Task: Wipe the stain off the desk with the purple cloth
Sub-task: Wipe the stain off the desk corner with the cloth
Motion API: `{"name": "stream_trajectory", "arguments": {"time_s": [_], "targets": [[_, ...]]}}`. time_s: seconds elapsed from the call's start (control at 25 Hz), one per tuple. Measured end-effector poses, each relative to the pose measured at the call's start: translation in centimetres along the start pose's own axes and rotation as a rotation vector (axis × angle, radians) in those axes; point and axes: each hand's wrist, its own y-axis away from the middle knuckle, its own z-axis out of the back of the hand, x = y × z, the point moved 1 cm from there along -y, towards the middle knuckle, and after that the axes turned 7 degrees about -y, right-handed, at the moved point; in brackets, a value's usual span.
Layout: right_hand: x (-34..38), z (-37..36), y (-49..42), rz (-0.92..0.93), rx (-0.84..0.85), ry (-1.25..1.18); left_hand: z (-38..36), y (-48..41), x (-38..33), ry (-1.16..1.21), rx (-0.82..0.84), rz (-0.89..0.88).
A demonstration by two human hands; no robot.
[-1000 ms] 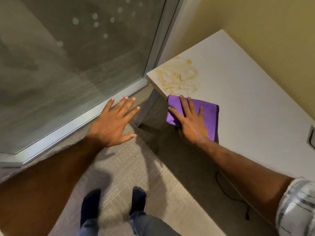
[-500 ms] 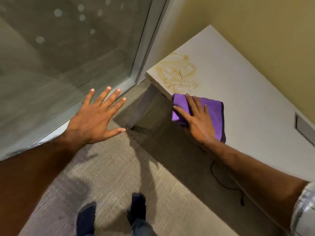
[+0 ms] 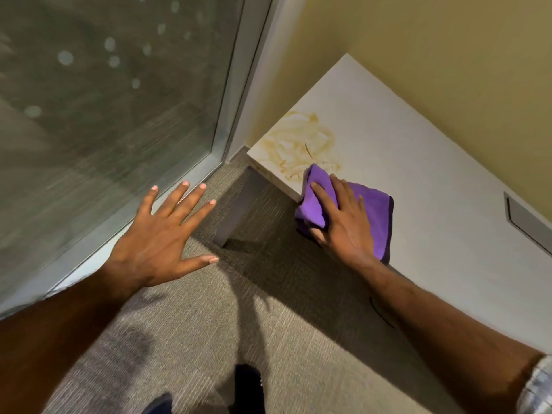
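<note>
A yellowish-brown smeared stain (image 3: 301, 144) covers the left end of the white desk (image 3: 433, 180). The purple cloth (image 3: 373, 204) lies on the desk's front edge, its far corner touching the stain's near rim and its left part hanging over the edge. My right hand (image 3: 343, 219) presses flat on the cloth, thumb wrapped under its hanging part. My left hand (image 3: 161, 237) hovers over the carpet to the left of the desk, fingers spread, holding nothing.
A glass wall with a metal frame (image 3: 227, 94) stands at the left. The yellow wall (image 3: 418, 40) runs behind the desk. A grey cable hatch (image 3: 525, 216) sits in the desk at the right. The desk leg (image 3: 239, 210) and my dark shoes (image 3: 248, 386) are on grey carpet.
My right hand has slid the cloth forward along the desk edge until its corner reaches the stain. My left hand has stayed spread in the air.
</note>
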Motion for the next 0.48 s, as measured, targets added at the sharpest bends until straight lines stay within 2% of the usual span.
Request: {"name": "stream_trajectory", "arguments": {"time_s": [0.2, 0.32, 0.48], "targets": [[2.6, -0.8, -2.1, -0.056, -0.053, 0.005, -0.1, -2.1, -0.3, 0.009, 0.003, 0.01], [1.9, -1.1, -0.3, 0.064, -0.104, 0.005, -0.1, -2.5, 0.2, 0.027, -0.008, 0.069], [1.9, -1.6, -0.1, 0.274, -0.107, 0.151, -0.5, -1.9, 0.8, 0.052, -0.031, 0.082]]}}
